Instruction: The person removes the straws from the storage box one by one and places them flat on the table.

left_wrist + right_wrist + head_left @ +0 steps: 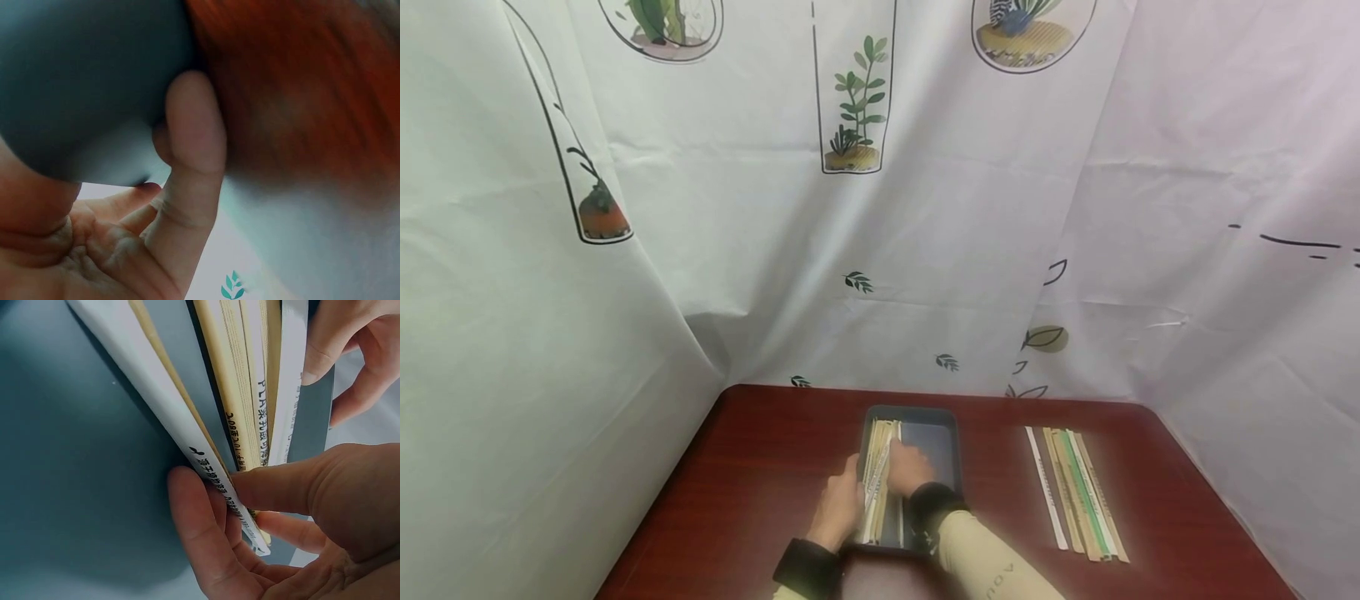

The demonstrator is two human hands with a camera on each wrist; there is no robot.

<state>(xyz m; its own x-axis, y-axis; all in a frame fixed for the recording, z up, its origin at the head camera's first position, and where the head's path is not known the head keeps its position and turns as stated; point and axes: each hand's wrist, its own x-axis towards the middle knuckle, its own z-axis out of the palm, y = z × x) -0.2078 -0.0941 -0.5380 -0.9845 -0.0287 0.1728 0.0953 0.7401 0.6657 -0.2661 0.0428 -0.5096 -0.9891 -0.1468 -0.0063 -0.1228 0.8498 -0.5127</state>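
Note:
A grey rectangular tray [928, 437] rests on the table, with long, thin paper-wrapped straws [877, 492] lying lengthwise along its left side. My left hand [837, 508] grips the tray's left wall; in the right wrist view its thumb [319, 353] touches the outermost white wrapper while the other fingers stay outside. Inside the tray, my right hand [912, 468] pinches a white-wrapped straw [169, 419] between thumb and fingers, and a yellowish edge shows right behind it. Beside it lie several cream and white wrapped straws [240, 381] printed with dark lettering.
To the right of the tray, a row of more wrapped straws [1078, 496] lies on the reddish-brown table [745, 467], one of them green and a white one [1047, 487] slightly apart. White curtains [955, 250] with plant prints hang behind and at both sides.

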